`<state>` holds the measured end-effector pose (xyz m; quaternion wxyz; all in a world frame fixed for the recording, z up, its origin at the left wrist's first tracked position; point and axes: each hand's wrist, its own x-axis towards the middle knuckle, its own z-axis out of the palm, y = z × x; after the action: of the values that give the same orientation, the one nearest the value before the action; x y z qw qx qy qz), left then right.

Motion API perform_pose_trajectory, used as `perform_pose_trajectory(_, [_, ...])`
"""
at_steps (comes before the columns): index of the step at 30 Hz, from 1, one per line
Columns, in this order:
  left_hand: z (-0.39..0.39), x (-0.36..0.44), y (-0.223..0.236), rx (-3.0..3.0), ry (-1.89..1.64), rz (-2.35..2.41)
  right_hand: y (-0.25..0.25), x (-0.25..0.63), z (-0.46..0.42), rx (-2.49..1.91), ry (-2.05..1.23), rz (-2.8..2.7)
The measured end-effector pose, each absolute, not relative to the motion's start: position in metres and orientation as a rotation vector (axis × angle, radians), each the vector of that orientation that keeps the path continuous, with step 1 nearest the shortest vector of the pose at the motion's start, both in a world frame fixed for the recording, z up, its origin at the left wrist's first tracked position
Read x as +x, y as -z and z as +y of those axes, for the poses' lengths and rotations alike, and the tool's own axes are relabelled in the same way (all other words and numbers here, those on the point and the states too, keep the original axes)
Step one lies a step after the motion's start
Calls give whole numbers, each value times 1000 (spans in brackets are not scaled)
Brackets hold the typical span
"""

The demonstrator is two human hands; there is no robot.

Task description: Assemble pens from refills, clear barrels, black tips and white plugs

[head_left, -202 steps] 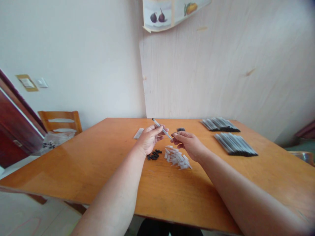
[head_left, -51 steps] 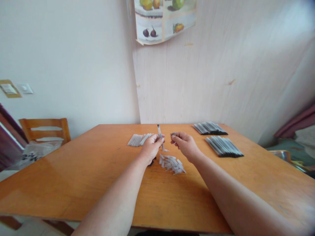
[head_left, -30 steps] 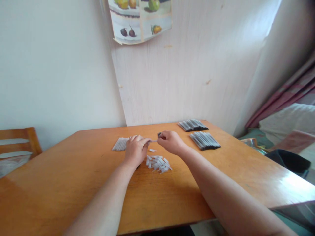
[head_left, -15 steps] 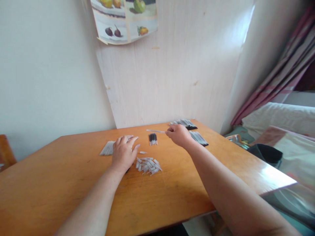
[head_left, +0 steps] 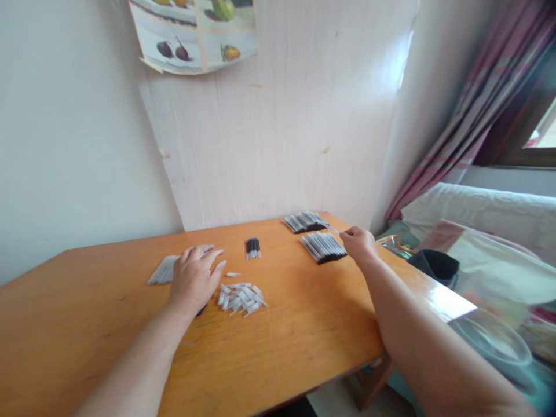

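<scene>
My right hand (head_left: 359, 243) is out over the table's right side, its fingers pinching one end of a slim, translucent pen-like stick (head_left: 331, 227). The stick points left, toward two rows of similar sticks with black ends, a far row (head_left: 305, 222) and a nearer row (head_left: 324, 247). My left hand (head_left: 196, 279) is palm down with its fingers extended and thumb apart. It partly covers a bundle of whitish sticks (head_left: 161, 271). Something dark (head_left: 201, 311) shows under its wrist. Beside it lies a heap of small white pointed pieces (head_left: 242, 298), with one loose piece (head_left: 233, 274) above.
A small group of black sticks with pale ends (head_left: 252, 248) lies at mid-table. The wooden table (head_left: 278, 353) backs onto a pale board (head_left: 278, 150) with a fruit picture (head_left: 195, 35). Off the right edge stand a dark bin (head_left: 434, 265) and a clear tub (head_left: 493, 339).
My right hand has moved right with the stick, uncovering the two black-ended rows. My left hand keeps its place by the whitish bundle. The view has turned a little to the right.
</scene>
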<state>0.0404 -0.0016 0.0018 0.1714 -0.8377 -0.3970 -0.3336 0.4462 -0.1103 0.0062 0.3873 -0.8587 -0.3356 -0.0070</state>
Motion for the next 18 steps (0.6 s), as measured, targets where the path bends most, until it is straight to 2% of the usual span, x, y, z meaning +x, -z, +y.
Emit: perform_pose_trajectory(18, [7,36,3,-2366,872,-1096,18,460,-119,-2395,2,-730])
